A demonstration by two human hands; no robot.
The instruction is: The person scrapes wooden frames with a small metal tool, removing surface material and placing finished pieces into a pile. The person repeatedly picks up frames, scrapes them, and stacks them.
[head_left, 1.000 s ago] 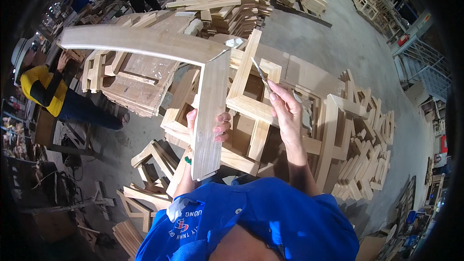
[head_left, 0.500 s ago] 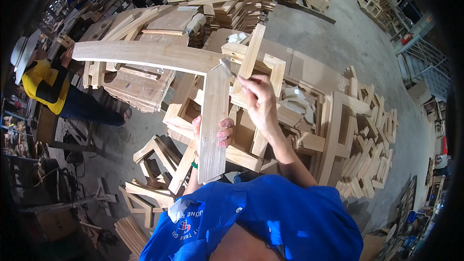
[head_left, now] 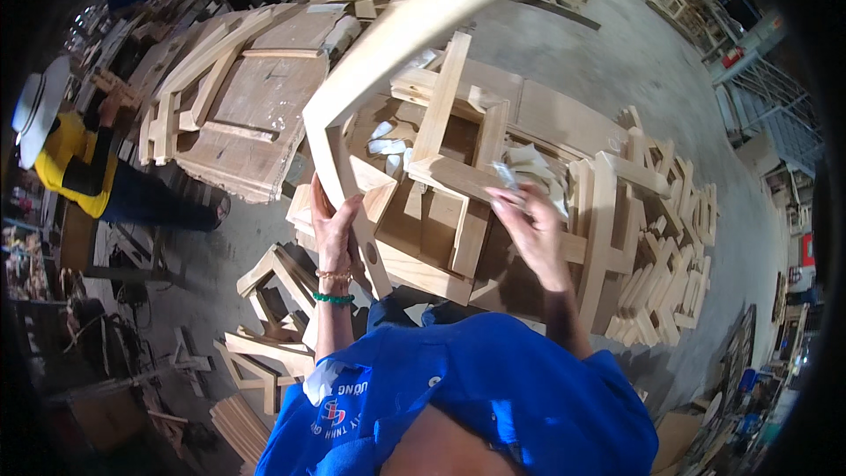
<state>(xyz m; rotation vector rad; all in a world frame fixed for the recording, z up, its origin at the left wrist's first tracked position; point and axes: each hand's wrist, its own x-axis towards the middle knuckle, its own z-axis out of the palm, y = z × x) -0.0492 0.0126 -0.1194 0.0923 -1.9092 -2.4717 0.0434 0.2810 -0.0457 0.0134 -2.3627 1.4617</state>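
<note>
I've swung the angled wooden piece [head_left: 379, 53] round, my left grip [head_left: 335, 227] clasped on its short leg above the worktop [head_left: 564, 115], so its corner is now well apart from the slim tool [head_left: 505, 175] pinched in my right grip [head_left: 533, 229]; its tip is too blurred to identify. Wooden frames [head_left: 441, 115] and pale scraps [head_left: 386, 145] crowd the space beneath.

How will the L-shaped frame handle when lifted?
The frame looks stiff, being solid wood. It seems light enough for one hand, as only the left hand grips it. It may tip toward its long side, which juts past that grip.
</note>
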